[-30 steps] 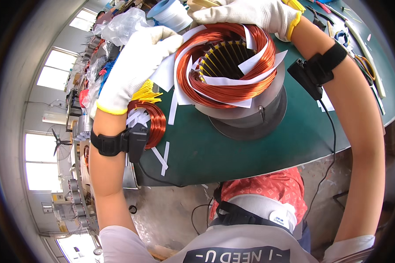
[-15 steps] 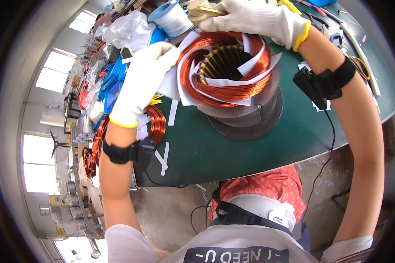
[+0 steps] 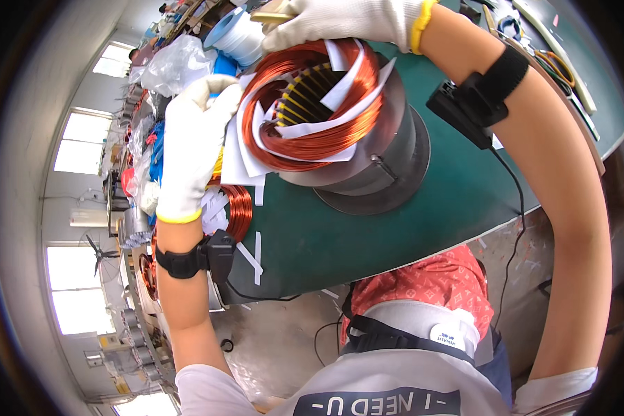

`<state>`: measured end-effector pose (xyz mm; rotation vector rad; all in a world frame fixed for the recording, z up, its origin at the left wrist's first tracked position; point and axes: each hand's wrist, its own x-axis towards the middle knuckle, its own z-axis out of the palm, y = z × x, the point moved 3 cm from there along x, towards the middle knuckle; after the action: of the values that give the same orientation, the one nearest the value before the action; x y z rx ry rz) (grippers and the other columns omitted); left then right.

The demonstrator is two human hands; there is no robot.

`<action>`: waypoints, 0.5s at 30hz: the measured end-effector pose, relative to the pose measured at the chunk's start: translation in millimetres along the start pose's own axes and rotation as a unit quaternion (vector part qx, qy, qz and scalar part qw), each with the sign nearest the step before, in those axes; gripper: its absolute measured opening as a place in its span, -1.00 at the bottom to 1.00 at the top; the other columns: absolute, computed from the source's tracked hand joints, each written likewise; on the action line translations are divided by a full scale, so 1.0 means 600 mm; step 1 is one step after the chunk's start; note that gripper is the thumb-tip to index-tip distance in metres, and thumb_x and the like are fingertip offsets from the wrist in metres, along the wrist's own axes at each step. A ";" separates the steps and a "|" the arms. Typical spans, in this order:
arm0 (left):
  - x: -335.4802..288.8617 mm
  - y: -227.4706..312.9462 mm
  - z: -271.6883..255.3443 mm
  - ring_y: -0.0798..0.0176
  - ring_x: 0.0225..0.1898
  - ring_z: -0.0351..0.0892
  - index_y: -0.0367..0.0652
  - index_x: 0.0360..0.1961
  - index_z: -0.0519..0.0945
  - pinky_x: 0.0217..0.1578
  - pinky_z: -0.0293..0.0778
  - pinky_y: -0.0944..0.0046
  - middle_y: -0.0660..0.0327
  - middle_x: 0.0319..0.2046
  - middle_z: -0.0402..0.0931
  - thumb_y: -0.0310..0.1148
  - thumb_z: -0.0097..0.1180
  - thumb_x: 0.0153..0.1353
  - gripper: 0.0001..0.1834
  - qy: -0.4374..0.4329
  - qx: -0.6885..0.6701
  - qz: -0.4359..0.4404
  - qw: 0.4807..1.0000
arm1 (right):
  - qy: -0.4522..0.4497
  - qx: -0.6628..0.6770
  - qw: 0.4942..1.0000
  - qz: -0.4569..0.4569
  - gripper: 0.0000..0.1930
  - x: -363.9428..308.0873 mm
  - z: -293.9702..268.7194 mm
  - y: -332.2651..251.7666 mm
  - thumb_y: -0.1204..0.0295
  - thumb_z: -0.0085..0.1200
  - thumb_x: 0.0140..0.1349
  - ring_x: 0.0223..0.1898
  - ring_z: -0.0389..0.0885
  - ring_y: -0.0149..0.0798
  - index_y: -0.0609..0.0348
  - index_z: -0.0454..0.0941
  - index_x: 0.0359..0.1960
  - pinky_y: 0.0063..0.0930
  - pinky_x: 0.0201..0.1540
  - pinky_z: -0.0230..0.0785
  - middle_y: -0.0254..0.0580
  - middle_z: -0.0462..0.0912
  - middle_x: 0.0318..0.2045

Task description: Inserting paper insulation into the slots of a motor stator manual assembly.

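Observation:
A stator (image 3: 371, 163) with a dark metal body lies on the table, its open end turned toward the upper left. Thick copper windings (image 3: 312, 151) ring that opening, with white insulation paper (image 3: 340, 128) between the coils and yellow-edged slots inside. My left hand (image 3: 187, 149), in a white glove, is at the left edge of the windings beside white paper sheets; its fingers are curled in, and what they pinch is hidden. Across the far side of the windings reaches my gloved right hand (image 3: 347, 22), gripping a flat tan stick (image 3: 270, 17).
Loose copper coils (image 3: 239, 211) and paper strips (image 3: 249, 258) lie on the green table (image 3: 291, 243) at the left. A white wire spool (image 3: 236, 36) and clear plastic bags (image 3: 180, 66) stand farther back. Tools and cable loops (image 3: 555, 66) lie far right. A black cable (image 3: 522, 201) hangs from my right forearm's device.
The view has shifted, so the stator appears farther left and more side-on. Both hands stay at the windings, and my right hand still holds the tan stick.

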<state>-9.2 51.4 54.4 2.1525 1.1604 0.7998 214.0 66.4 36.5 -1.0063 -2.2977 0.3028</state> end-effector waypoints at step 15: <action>0.048 0.046 -0.007 0.50 -0.32 0.43 -0.38 -0.19 0.58 -0.22 0.40 0.45 0.27 -0.37 0.57 -0.34 0.10 0.30 -0.74 -0.117 0.221 0.058 0.966 | -0.090 0.264 0.960 -0.003 -0.54 0.029 0.013 0.026 0.03 0.05 0.31 -0.13 0.63 -0.13 0.19 0.62 -0.07 -0.30 0.00 0.40 0.01 0.69 -0.15</action>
<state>15.4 64.2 83.5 2.6142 1.1783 0.3335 209.1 89.8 31.1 -0.7166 -2.1909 0.9803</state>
